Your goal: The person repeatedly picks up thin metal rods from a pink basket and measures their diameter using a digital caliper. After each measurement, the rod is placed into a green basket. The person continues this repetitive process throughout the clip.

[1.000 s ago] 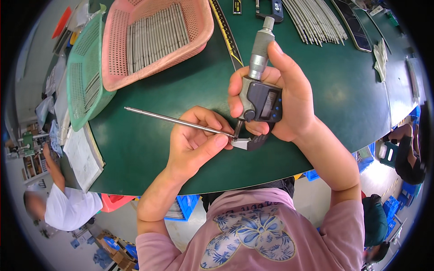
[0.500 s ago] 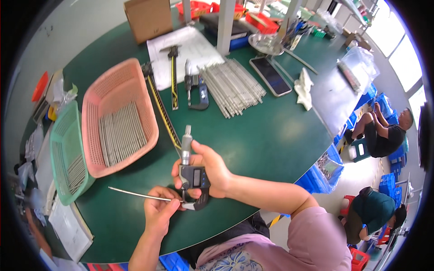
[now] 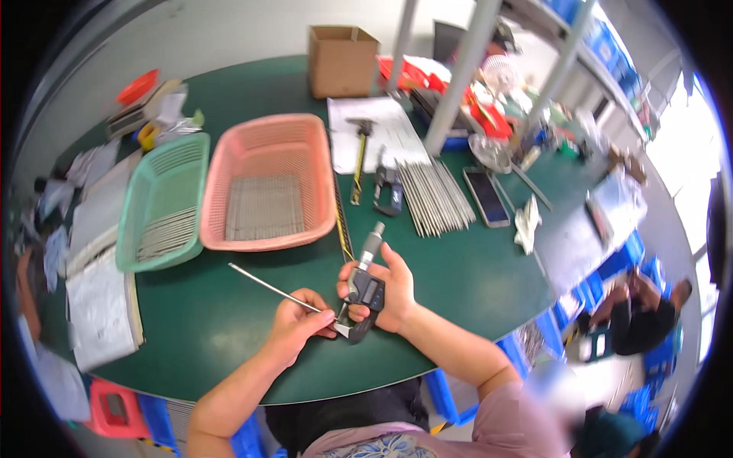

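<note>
My left hand [image 3: 296, 327] pinches a thin metal rod [image 3: 263, 282] near one end; the rod slants up to the left over the green table. That end of the rod meets the jaws of a digital micrometer [image 3: 368, 290]; whether the jaws touch it is too small to tell. My right hand [image 3: 395, 294] is wrapped round the micrometer, with the thumb near its thimble. Beyond my hands stands a pink basket [image 3: 324, 191] with a layer of metal rods [image 3: 264, 206] in it. Left of it, a green basket [image 3: 200, 175] holds fewer rods [image 3: 168, 233].
Behind my right hand lie a bundle of rods [image 3: 435, 197], a second micrometer [image 3: 388, 187], a caliper [image 3: 359, 164] on paper, and a phone [image 3: 486, 197]. A long caliper [image 3: 341, 217] lies beside the pink basket. A cardboard box [image 3: 342, 65] and shelf posts [image 3: 460, 84] stand at the back.
My view has turned, so the table and baskets sit differently in the picture. Both hands still hold the rod and the micrometer together, and the rod now slants more steeply.
</note>
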`<move>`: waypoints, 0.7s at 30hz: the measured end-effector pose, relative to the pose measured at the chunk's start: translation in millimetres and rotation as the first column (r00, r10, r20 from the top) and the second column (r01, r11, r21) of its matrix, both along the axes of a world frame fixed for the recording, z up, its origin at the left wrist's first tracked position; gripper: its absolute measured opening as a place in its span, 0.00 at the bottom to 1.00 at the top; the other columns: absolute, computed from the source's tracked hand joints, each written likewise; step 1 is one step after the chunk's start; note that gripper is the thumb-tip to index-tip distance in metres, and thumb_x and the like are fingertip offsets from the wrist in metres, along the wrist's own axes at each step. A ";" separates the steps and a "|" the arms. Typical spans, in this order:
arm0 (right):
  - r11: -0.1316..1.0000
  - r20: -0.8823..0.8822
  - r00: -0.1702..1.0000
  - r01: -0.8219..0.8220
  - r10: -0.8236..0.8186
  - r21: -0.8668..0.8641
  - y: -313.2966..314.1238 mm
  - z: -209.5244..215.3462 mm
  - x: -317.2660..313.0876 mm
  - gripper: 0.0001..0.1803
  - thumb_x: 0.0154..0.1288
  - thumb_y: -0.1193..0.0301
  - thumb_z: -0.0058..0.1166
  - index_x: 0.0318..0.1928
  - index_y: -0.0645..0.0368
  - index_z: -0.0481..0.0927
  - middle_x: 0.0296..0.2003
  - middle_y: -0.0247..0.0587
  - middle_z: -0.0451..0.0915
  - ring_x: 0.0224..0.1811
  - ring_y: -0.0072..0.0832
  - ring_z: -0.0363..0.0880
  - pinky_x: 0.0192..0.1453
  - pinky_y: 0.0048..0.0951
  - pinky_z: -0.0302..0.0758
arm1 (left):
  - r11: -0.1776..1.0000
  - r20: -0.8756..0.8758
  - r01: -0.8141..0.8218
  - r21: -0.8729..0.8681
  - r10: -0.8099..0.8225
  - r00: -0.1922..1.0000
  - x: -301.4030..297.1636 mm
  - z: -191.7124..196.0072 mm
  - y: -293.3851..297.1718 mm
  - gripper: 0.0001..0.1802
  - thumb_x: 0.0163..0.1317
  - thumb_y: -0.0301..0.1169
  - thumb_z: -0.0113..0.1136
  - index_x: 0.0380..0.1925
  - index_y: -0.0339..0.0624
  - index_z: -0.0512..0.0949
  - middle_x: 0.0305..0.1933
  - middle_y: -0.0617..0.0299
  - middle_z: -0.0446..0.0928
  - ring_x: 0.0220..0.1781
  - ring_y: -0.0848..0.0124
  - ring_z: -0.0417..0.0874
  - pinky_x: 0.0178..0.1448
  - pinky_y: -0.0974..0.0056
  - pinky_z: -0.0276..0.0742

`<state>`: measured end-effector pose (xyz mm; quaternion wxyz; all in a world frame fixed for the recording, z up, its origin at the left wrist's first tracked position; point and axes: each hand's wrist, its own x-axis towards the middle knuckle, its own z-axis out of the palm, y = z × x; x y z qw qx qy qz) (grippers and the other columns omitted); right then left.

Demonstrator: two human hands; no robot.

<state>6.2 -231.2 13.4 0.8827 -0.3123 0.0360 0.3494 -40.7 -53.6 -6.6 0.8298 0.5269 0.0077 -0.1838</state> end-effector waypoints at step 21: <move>0.990 0.007 0.995 0.097 -0.097 -0.104 15.9 1.1 -8.1 0.32 0.56 0.36 0.30 0.27 0.53 0.69 0.16 0.35 0.66 0.04 0.23 0.52 0.06 0.24 0.51 | 0.996 0.160 -0.070 -0.051 0.078 0.984 -12.5 -12.1 -10.7 0.10 0.50 0.28 0.59 0.26 0.37 0.68 0.21 0.62 0.72 0.20 0.77 0.74 0.20 0.74 0.70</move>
